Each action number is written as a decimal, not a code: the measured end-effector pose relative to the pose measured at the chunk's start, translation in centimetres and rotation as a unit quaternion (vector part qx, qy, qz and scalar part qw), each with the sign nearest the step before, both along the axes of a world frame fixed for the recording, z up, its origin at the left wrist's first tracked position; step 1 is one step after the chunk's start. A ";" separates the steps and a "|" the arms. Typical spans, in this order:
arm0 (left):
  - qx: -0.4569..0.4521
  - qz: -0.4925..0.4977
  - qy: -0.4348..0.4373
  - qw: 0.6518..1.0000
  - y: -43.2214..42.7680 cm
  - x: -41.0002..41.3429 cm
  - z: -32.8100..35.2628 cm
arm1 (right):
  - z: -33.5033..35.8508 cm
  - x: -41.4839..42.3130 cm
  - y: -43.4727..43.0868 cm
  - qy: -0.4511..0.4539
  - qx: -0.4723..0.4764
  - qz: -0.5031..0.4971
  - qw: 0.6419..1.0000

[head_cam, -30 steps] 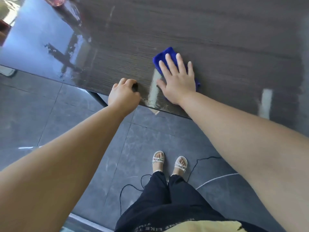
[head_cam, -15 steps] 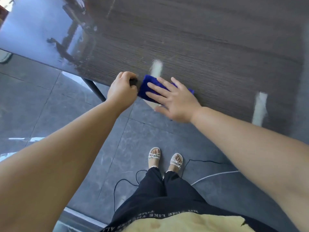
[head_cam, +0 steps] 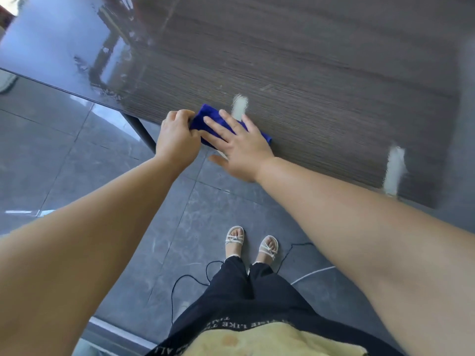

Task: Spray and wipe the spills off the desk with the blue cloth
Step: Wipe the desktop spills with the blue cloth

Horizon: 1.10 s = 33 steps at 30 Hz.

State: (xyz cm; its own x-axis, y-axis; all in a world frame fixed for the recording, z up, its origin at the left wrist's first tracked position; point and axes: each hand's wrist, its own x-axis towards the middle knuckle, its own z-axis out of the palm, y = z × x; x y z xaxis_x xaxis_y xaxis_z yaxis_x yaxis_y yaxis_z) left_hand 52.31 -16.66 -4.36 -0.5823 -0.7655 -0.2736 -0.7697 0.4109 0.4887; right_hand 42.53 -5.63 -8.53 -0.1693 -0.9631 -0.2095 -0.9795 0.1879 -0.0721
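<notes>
The blue cloth (head_cam: 205, 118) lies at the near edge of the dark wood-grain desk (head_cam: 308, 73). My right hand (head_cam: 239, 145) lies flat on it with the fingers spread, the palm reaching past the desk edge. My left hand (head_cam: 177, 137) is closed at the cloth's left end, on the desk edge, touching the cloth. Its fingers curl so I cannot see what they grip. Wet streaks (head_cam: 102, 65) shine on the desk's left part. No spray bottle is in view.
Pale reflected patches (head_cam: 394, 168) show on the desk near its front edge. A dark desk leg (head_cam: 144, 134) drops to the grey tiled floor. Black and white cables (head_cam: 303, 263) lie on the floor by my sandalled feet (head_cam: 250, 242).
My right hand drew the cloth from further in on the desk back to the near edge and left, up against my left hand. The left hand stayed on the edge.
</notes>
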 end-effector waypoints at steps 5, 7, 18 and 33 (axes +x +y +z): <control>-0.018 -0.036 -0.037 0.998 1.6 -0.8 0.0 | -0.9 -3.7 7.2 -0.012 -0.066 -0.013 0.998; -0.019 -0.055 -0.030 0.998 2.8 -1.3 -0.1 | -1.1 -5.8 10.4 0.006 -0.080 -0.104 0.991; -0.020 -0.158 -0.023 0.987 9.9 -6.3 0.2 | -1.3 -4.9 14.0 -0.002 -0.087 -0.168 0.982; -0.032 -0.250 -0.067 0.965 16.5 -9.4 -0.7 | -0.2 -8.1 25.2 -0.010 -0.047 -0.362 0.931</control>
